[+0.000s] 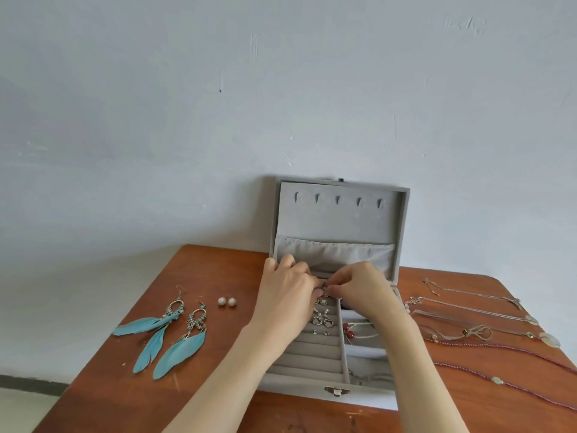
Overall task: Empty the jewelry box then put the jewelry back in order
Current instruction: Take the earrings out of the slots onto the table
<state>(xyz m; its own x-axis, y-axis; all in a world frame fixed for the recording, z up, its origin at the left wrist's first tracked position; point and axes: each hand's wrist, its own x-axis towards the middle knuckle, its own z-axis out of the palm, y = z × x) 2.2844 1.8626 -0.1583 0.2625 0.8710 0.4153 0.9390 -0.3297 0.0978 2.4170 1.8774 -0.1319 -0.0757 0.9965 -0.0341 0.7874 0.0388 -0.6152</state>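
A grey velvet jewelry box (327, 389) stands open on the wooden table (218, 354), its lid (340, 214) leaning against the wall. Both hands meet over the far end of the box's ring rolls. My left hand (288, 287) and my right hand (362, 285) together pinch a small silver earring (324, 288) between their fingertips. Below them several small silver earrings (321, 320) sit in the ring rolls. A red-beaded bracelet (351, 329) lies in a right-hand compartment.
Two blue feather earrings (168, 335) and two pearl studs (227, 301) lie on the table left of the box. Several long necklaces (480, 326) are spread out on the right. The table's left edge drops to the floor.
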